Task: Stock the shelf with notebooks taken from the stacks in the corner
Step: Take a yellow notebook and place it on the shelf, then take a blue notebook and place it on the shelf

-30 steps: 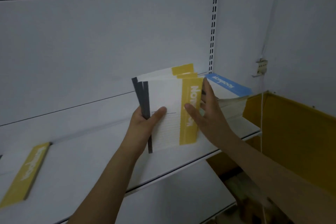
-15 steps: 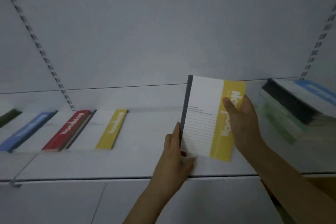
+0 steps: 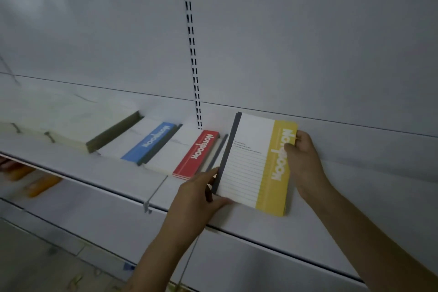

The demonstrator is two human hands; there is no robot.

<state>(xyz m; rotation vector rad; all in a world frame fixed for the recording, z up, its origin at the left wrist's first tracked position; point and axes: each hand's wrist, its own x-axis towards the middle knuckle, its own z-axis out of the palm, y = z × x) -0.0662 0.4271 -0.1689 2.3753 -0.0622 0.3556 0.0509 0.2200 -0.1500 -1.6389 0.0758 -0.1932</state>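
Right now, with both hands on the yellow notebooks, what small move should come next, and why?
Probably lower the yellow notebooks flat onto the shelf, just right of the red pile. The left hand grips their dark spine and the right hand their yellow edge, and they seem tilted, the near edge low over the shelf. The piles already lie flat in a row, and this place continues it.

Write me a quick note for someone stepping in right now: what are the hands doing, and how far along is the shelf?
Left hand: grips the yellow notebooks at the dark spine.
Right hand: grips their yellow edge.
The yellow notebooks are tilted over the shelf, near end down, right of the red stack.
Done: olive stack, blue stack and red stack lie in a row.
Left: lay the yellow ones flat, fetch more.
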